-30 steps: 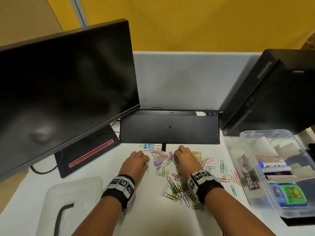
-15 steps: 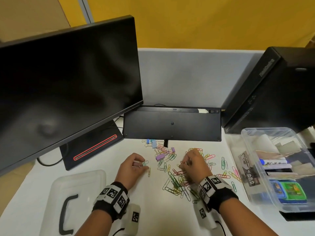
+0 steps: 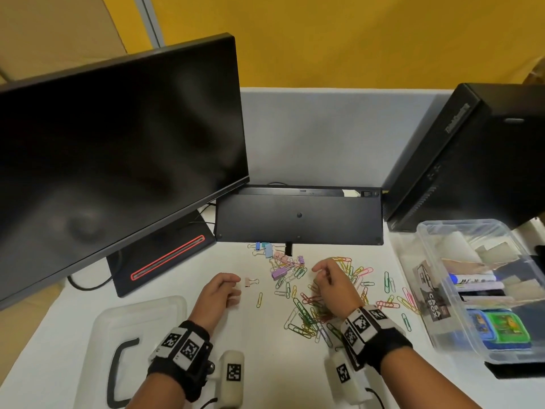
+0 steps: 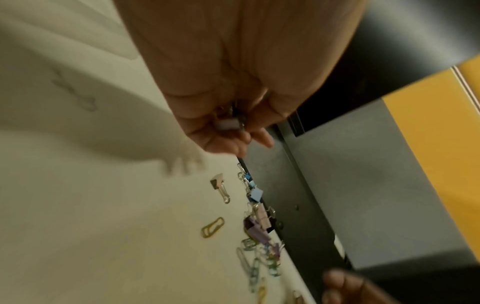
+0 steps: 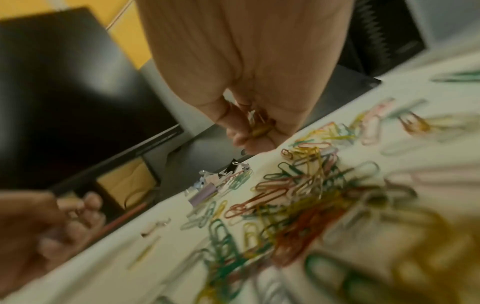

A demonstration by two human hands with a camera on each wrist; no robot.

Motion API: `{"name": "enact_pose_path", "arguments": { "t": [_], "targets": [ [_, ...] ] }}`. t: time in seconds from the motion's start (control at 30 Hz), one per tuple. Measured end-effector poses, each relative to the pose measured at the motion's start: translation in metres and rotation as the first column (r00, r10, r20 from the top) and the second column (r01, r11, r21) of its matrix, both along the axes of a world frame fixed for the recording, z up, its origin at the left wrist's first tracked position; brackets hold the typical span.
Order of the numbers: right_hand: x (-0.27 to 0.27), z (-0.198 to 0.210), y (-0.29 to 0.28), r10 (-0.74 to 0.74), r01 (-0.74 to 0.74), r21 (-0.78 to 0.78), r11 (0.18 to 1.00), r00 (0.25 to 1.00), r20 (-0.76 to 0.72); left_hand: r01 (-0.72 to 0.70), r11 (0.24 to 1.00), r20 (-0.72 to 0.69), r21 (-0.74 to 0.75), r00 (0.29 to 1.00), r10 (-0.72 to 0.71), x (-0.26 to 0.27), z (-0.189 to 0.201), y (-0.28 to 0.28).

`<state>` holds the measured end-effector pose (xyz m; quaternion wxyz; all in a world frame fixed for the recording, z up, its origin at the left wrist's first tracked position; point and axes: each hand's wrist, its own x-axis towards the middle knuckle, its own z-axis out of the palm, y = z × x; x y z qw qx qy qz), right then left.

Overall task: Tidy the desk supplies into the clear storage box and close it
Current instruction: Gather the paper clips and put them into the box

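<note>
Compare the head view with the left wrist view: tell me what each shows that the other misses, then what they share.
Head view only: the clear storage box at right, already holding supplies, its lid at left, and the main paper clip pile.

Left wrist view only: the left hand's curled fingers grip a small binder clip, hidden from above.

Both: the pink binder clip lying on the desk, the cluster of binder clips by the black keyboard, and the right hand.

Both curled hands hover over scattered paper clips.
</note>
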<state>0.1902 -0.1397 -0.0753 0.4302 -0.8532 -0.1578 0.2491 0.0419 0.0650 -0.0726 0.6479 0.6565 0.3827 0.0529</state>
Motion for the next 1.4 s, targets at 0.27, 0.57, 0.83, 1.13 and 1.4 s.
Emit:
{"name": "enact_pose_path", "arguments": {
  "t": [0.27,0.57,0.83,1.13,1.4],
  "targets": [
    [0.04,-0.005,0.045,0.432,-0.251,-0.504,0.826,0.857,0.282,0.425,0.706,-0.316,0.566,0.903,-0.29,0.022,-0.011,0.015],
    [0.033,-0.014,0.046,0.354,-0.232,-0.463,0.855,0.914,0.196,0.574,0.514,-0.485,0.637,0.817,-0.311,0.037,-0.026,0.011],
    [0.004,0.034,-0.02,0.016,-0.012,0.026,1.0,0.987,-0.159,0.401,0.721,-0.319,0.565,0.912,-0.257,0.011,-0.017,-0.006],
    [0.077,0.125,-0.15,-0.335,0.352,-0.05,0.935,0.919,0.206,0.307,0.74,-0.153,0.599,0.95,-0.271,0.002,-0.007,-0.043],
    [0.183,0.109,-0.186,-0.076,0.24,-0.66,0.712,0.961,0.267,0.336,0.724,-0.158,0.602,0.939,-0.304,0.014,0.006,-0.076]
  ]
}}
